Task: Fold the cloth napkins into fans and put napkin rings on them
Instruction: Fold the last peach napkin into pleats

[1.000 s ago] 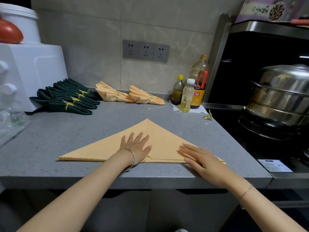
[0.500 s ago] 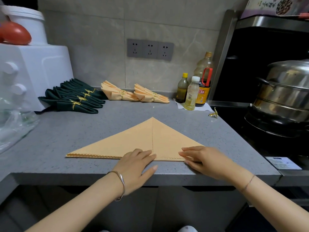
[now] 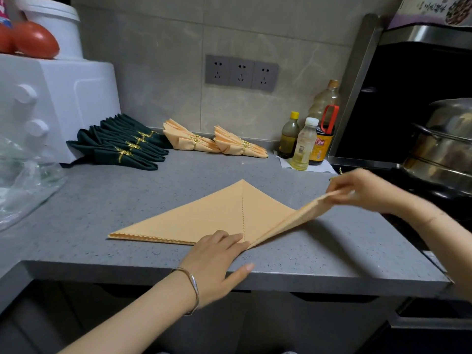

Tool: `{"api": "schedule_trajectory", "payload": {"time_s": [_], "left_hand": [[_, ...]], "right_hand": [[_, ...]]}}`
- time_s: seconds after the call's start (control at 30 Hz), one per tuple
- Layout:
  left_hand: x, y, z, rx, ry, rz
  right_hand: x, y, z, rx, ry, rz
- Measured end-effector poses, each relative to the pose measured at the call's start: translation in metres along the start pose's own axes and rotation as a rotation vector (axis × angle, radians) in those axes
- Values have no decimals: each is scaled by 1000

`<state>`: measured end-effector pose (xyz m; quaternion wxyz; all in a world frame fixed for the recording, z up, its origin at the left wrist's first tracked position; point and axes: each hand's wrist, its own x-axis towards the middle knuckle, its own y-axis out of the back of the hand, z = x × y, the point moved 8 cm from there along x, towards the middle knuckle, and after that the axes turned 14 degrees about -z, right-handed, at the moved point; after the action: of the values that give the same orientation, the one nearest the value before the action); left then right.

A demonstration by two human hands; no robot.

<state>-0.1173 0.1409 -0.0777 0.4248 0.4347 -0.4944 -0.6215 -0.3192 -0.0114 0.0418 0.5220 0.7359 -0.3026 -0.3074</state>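
Peach napkin (image 3: 204,221) is lying on the grey counter (image 3: 344,254) straight out in front of the wall sockets (image 3: 241,72), close to the front edge. It's folded into a big triangle with a seam down the middle. Its right tip is up off the counter and the rest is flat.

The right hand (image 3: 367,191) has that tip pinched between fingers and thumb (a bit blurry, but it reads as a pinch). The left hand (image 3: 217,261) is flat with straight fingers, pressing the bottom edge right where the seam ends.

My guess is this is early shaping. There are no pleats yet, and the right flap looks about to go over toward the middle with the left hand as the anchor. The next move needs the tip carried across without dragging the whole triangle, the edges lined up, then a firm crease. The ring comes way later.

Around it, the finished peach fans (image 3: 190,141) with gold rings sit right under the sockets against the wall. A bunch of dark green fans (image 3: 122,146) is down-left of the sockets, and the oil and sauce bottles (image 3: 305,144) are down-right. A steel steamer pot (image 3: 444,149) is further right again. There's also a small gold thing (image 3: 340,171) past the bottles, maybe a spare ring, can't tell.
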Motion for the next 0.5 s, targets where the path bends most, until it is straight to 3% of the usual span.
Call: {"api": "schedule_trajectory", "payload": {"time_s": [0.2,0.37,0.5], "left_hand": [[0,0,-2,-25,-4,14],[1,0,-2,-57,-3,11],[5,-3,-6,-76,-12,15]], "right_hand": [[78,12,-24,523,120,137],[150,-39,-35,688,89,107],[177,-73,-30,677,36,71]]}}
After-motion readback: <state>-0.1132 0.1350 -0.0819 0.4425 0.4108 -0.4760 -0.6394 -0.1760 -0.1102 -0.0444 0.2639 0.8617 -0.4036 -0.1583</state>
